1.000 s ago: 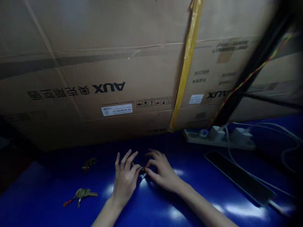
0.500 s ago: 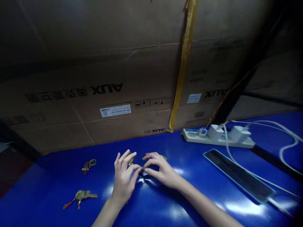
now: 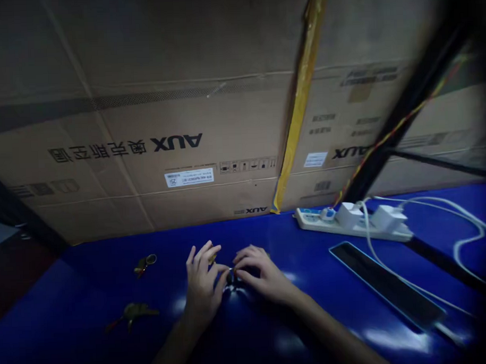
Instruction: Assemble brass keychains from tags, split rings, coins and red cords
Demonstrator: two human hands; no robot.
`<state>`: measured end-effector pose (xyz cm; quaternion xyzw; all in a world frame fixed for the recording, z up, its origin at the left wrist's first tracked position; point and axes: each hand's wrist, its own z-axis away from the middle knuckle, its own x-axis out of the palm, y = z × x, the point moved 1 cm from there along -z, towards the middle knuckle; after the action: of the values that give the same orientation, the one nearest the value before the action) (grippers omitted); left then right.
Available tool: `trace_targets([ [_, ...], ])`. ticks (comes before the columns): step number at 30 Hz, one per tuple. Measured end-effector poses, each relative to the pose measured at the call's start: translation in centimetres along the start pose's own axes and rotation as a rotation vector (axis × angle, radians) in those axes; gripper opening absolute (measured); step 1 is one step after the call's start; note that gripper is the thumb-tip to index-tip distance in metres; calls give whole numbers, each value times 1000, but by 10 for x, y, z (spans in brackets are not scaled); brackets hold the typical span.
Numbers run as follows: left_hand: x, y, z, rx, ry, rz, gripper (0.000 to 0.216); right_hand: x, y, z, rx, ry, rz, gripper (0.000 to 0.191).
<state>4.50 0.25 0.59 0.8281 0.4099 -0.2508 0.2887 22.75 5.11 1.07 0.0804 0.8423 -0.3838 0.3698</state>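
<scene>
My left hand (image 3: 202, 284) and my right hand (image 3: 264, 274) meet low over the blue table. Thumb and forefinger of each are pinched together on a small, dark and shiny item (image 3: 231, 275), too small and dim to name. The other fingers of my left hand are raised and spread. Behind them a brass-coloured piece (image 3: 212, 258) shows, partly hidden. To the left lies a bunch of keys (image 3: 136, 311) with a red-marked tag or loop. Farther back is a second small bunch (image 3: 141, 266) with a metal ring (image 3: 150, 259).
Large AUX cardboard boxes (image 3: 117, 117) stand along the back edge of the blue table (image 3: 173, 354). At the right are a white power strip (image 3: 308, 219) with plugged-in chargers, loose white cables (image 3: 464, 243) and a phone (image 3: 386, 283) lying flat. A dark metal post (image 3: 385, 140) rises behind them.
The whole view has shifted slightly and the light on the table looks dimmer. Both hands keep their pinch at nearly the same place, and the keys stay where they lay.
</scene>
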Motion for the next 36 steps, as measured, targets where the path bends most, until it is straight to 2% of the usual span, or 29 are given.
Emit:
trace_targets([
  [8,4,-3,3,26,-6,10,13,8,-4,0,26,56,59,15],
  [13,6,-4,2,33,-68,32,13,8,0,0,-16,-12,63,16],
  [18,5,0,-1,132,-157,-11,12,2,-2,0,-73,-37,189,18],
  [23,2,5,-4,158,-169,-97,17,5,-4,1,-123,-51,222,21],
  [27,0,6,-4,140,-161,-107,18,8,-2,3,-76,-69,156,19],
  [31,1,4,-2,106,-150,-117,19,10,1,3,3,-32,99,20],
  [36,4,1,0,90,-124,-140,20,17,1,3,49,-9,185,8],
])
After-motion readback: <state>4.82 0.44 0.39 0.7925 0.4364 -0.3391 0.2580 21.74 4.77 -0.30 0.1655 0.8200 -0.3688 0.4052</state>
